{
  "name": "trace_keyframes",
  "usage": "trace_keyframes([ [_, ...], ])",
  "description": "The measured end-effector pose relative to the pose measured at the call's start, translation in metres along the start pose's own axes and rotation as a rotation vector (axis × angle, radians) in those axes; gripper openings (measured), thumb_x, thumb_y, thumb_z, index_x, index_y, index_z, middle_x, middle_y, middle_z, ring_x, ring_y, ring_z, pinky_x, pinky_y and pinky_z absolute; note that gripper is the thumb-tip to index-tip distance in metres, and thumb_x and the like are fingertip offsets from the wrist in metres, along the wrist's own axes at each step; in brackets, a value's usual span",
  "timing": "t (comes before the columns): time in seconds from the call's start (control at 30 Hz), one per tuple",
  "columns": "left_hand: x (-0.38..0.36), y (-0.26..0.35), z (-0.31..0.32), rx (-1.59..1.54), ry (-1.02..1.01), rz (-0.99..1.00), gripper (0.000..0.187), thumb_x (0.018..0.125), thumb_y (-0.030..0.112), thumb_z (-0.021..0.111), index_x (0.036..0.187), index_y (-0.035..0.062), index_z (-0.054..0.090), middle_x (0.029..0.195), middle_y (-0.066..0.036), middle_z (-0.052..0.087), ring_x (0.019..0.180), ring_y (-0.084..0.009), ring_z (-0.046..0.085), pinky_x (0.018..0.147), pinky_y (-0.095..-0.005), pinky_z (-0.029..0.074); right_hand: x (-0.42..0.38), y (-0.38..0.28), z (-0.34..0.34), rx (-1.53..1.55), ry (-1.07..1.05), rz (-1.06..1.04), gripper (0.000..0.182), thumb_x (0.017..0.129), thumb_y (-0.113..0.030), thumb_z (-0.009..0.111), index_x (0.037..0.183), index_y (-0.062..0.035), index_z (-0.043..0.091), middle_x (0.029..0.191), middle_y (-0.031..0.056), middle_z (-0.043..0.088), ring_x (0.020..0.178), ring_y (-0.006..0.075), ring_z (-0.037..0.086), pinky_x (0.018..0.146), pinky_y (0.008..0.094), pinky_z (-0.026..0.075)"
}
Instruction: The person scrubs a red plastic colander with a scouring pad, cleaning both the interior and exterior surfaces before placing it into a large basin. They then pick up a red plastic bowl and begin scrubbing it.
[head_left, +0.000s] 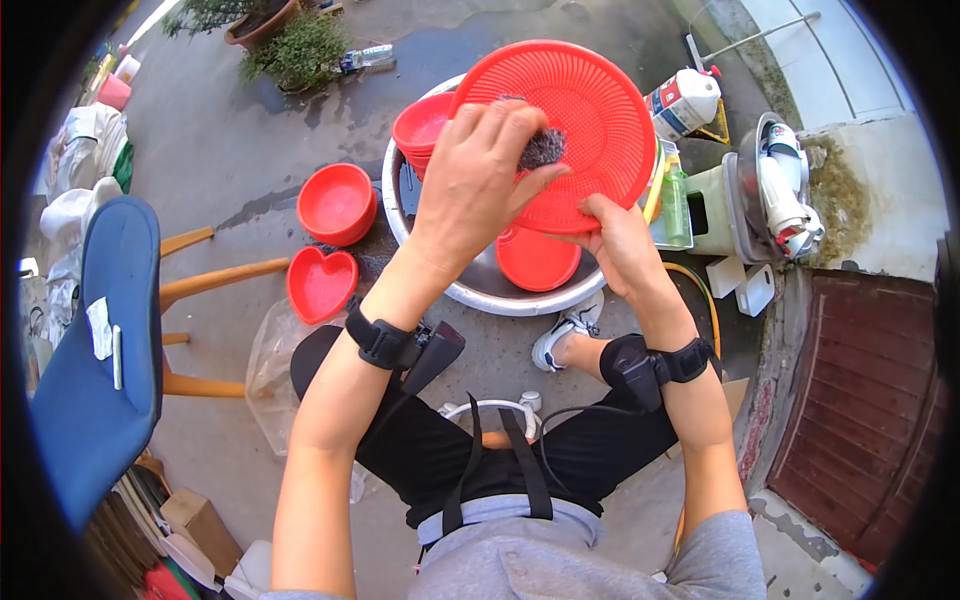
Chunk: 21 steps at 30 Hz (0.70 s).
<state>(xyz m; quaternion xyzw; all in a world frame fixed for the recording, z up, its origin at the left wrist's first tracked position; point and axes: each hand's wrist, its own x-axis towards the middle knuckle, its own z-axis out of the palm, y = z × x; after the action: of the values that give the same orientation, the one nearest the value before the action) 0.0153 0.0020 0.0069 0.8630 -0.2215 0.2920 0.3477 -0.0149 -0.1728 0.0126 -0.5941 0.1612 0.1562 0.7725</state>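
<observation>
My right hand grips the lower rim of a round red plastic colander, thumb on the inside. The colander is tilted toward me above a wide metal basin. Pinched in the fingers of my left hand is a dark grey wire scouring pad, against the colander's inner face. Below, a red bowl or lid shows in the basin, and more red bowls are at its left side. The colander hides much of the basin's inside.
Left of the basin, on the ground, are round red bowls and a heart-shaped red bowl. A blue chair stands farther left. On the right are a green bottle, a white jug and a yellow hose.
</observation>
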Motion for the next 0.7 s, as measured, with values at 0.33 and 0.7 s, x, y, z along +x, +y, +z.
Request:
trace_keyframes([
  [0.33,-0.019,-0.008,0.009,0.028,-0.351,-0.012,0.043,0.082,0.023,0.074,0.123,0.0171,0.063,0.139,-0.014,0.05,0.121,-0.0351,0.055,0.101,-0.0427,0.046,0.002,0.006,-0.002,-0.034,-0.018,-0.014,0.042,0.091,0.0,0.044,0.132,0.0026,0.045,0.123,0.016,0.058,0.109,0.0293,0.064,0.086,0.048,0.061],
  [0.7,-0.006,-0.007,0.003,0.028,-0.21,-0.011,0.034,0.074,0.007,0.07,0.108,0.0103,0.064,0.108,-0.006,0.063,0.09,-0.0292,0.059,0.083,-0.0392,0.052,0.002,0.004,-0.001,-0.014,0.017,0.017,0.04,0.09,0.001,0.043,0.13,0.0048,0.045,0.118,0.0157,0.059,0.107,0.0312,0.065,0.086,0.0502,0.06],
])
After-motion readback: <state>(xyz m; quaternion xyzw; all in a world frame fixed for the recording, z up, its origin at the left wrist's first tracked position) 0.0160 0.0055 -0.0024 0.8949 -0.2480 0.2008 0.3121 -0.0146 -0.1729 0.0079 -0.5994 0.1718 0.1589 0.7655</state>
